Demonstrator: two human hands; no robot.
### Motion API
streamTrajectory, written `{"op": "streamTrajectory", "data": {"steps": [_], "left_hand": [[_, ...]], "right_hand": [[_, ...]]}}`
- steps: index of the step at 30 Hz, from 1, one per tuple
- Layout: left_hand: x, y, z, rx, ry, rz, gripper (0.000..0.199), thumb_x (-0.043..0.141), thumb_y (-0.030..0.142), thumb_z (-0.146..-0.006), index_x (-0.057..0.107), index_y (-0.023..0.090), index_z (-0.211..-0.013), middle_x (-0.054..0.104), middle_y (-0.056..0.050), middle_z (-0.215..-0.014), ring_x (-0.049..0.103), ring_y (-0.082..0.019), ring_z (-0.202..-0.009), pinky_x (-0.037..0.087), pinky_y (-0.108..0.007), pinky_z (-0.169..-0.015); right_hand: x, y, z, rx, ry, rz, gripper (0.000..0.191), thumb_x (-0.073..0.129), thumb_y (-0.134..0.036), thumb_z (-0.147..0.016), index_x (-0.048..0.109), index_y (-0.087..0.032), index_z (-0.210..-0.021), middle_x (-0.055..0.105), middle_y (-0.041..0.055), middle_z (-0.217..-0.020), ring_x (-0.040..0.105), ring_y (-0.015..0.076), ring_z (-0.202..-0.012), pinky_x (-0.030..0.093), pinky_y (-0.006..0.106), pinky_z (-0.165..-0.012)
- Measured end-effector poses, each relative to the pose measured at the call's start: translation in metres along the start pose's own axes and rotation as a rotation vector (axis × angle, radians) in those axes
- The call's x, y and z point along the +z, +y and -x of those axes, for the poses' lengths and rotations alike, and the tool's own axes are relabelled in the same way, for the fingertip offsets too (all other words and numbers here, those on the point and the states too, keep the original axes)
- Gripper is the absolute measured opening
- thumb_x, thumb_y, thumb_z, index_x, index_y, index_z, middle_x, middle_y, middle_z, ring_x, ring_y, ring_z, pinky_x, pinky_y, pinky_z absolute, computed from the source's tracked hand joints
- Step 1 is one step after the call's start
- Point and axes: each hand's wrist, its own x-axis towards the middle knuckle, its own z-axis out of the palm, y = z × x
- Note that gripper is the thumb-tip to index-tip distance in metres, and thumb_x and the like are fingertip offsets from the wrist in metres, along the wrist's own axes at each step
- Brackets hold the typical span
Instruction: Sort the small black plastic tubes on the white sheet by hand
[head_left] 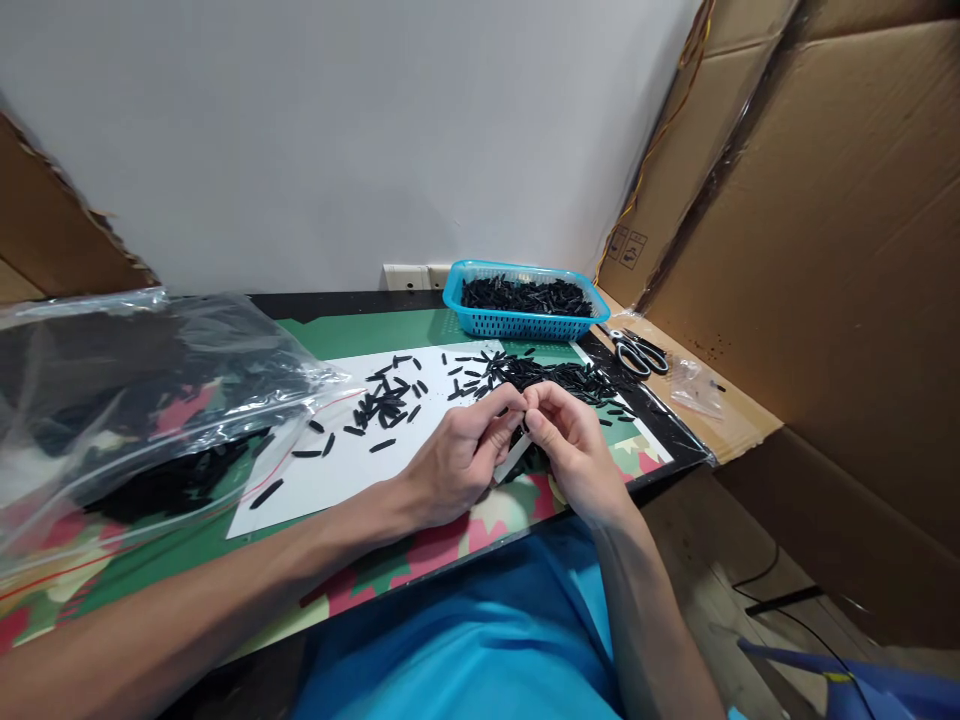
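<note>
My left hand (466, 452) and my right hand (576, 448) meet above the front of the table, fingertips pinched together. Between them is a small dark piece (526, 421), mostly hidden by the fingers; it looks like the short black strips around it. Just behind the hands lies a dense pile of black strips (570, 379). To the left, a looser group of black strips (388, 402) is scattered on a white sheet (300, 490). Single strips lie apart from that group, one near the sheet's front left corner.
A blue plastic basket (517, 325) full of black strips stands at the back by the wall. Scissors (637, 355) and a small clear bag (696, 388) lie at the right. A large clear zip bag (247, 350) with black contents covers the left. Cardboard (847, 250) walls the right side.
</note>
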Motion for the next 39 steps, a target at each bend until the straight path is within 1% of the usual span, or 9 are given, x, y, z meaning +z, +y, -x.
{"op": "streamTrajectory", "data": {"steps": [7, 11, 14, 18, 24, 26, 29, 33, 39], "left_hand": [[0.002, 0.001, 0.000, -0.011, 0.055, 0.018, 0.013, 0.047, 0.030, -0.110, 0.054, 0.022, -0.101, 0.043, 0.011, -0.061, 0.038, -0.008, -0.051, 0.035, -0.020, -0.051], [0.003, 0.000, 0.002, -0.017, 0.061, 0.094, 0.016, 0.047, 0.035, -0.110, 0.053, 0.023, -0.101, 0.041, 0.010, -0.062, 0.037, -0.008, -0.051, 0.035, -0.021, -0.052], [0.004, -0.001, 0.004, -0.017, 0.074, 0.155, 0.022, 0.046, 0.040, -0.112, 0.055, 0.023, -0.101, 0.039, 0.010, -0.063, 0.035, -0.008, -0.051, 0.034, -0.021, -0.052], [0.003, -0.001, 0.005, -0.031, 0.062, 0.162, 0.026, 0.046, 0.045, -0.112, 0.055, 0.023, -0.102, 0.036, 0.010, -0.063, 0.034, -0.008, -0.051, 0.034, -0.022, -0.053], [-0.001, 0.001, 0.006, -0.014, -0.003, 0.079, 0.030, 0.042, 0.047, -0.113, 0.056, 0.022, -0.103, 0.034, 0.010, -0.062, 0.032, -0.009, -0.052, 0.031, -0.023, -0.052], [-0.001, 0.002, 0.005, -0.012, -0.013, 0.059, 0.033, 0.043, 0.048, -0.112, 0.055, 0.021, -0.098, 0.036, 0.010, -0.063, 0.032, -0.009, -0.053, 0.031, -0.023, -0.052], [0.000, 0.003, 0.004, -0.037, 0.026, 0.088, 0.037, 0.044, 0.048, -0.111, 0.051, 0.021, -0.087, 0.036, 0.009, -0.062, 0.034, -0.009, -0.053, 0.033, -0.023, -0.053], [0.002, 0.006, 0.002, -0.087, 0.088, 0.138, 0.038, 0.048, 0.047, -0.109, 0.048, 0.022, -0.080, 0.038, 0.009, -0.059, 0.037, -0.008, -0.050, 0.033, -0.022, -0.049], [0.003, 0.009, 0.000, -0.148, 0.125, 0.249, 0.038, 0.053, 0.050, -0.107, 0.049, 0.021, -0.081, 0.041, 0.009, -0.062, 0.044, -0.006, -0.046, 0.034, -0.018, -0.042]], "right_hand": [[0.010, -0.005, 0.001, -0.140, 0.114, 0.105, 0.016, 0.066, -0.034, -0.105, 0.062, -0.021, -0.095, 0.060, -0.0002, -0.092, 0.056, 0.0146, -0.083, 0.046, 0.025, -0.074], [0.017, -0.007, 0.005, -0.189, 0.176, 0.190, 0.011, 0.063, -0.029, -0.106, 0.062, -0.021, -0.099, 0.062, 0.0000, -0.092, 0.059, 0.0145, -0.084, 0.049, 0.025, -0.075], [0.021, -0.008, 0.008, -0.208, 0.203, 0.240, 0.010, 0.061, -0.028, -0.107, 0.062, -0.021, -0.099, 0.062, -0.0003, -0.091, 0.059, 0.0145, -0.081, 0.049, 0.025, -0.073], [0.021, -0.011, 0.011, -0.205, 0.203, 0.246, 0.010, 0.061, -0.028, -0.107, 0.062, -0.022, -0.099, 0.062, 0.0002, -0.092, 0.059, 0.0151, -0.082, 0.050, 0.025, -0.073], [0.016, -0.017, 0.011, -0.186, 0.127, 0.225, 0.011, 0.062, -0.027, -0.107, 0.061, -0.022, -0.096, 0.063, -0.0001, -0.093, 0.060, 0.0150, -0.084, 0.050, 0.026, -0.075], [0.015, -0.019, 0.010, -0.171, 0.113, 0.227, 0.012, 0.061, -0.027, -0.107, 0.061, -0.022, -0.096, 0.063, -0.0001, -0.093, 0.060, 0.0151, -0.084, 0.049, 0.026, -0.076], [0.016, -0.019, 0.010, -0.161, 0.098, 0.253, 0.012, 0.061, -0.025, -0.107, 0.061, -0.022, -0.096, 0.062, -0.0005, -0.092, 0.058, 0.0149, -0.082, 0.048, 0.026, -0.075], [0.022, -0.014, 0.011, -0.227, 0.138, 0.377, 0.011, 0.055, -0.020, -0.108, 0.058, -0.023, -0.097, 0.060, 0.0002, -0.093, 0.057, 0.0157, -0.083, 0.047, 0.028, -0.077], [0.028, -0.004, 0.009, -0.364, 0.199, 0.592, 0.015, 0.050, -0.016, -0.109, 0.053, -0.024, -0.097, 0.058, 0.0014, -0.094, 0.057, 0.0170, -0.086, 0.046, 0.029, -0.077]]}}
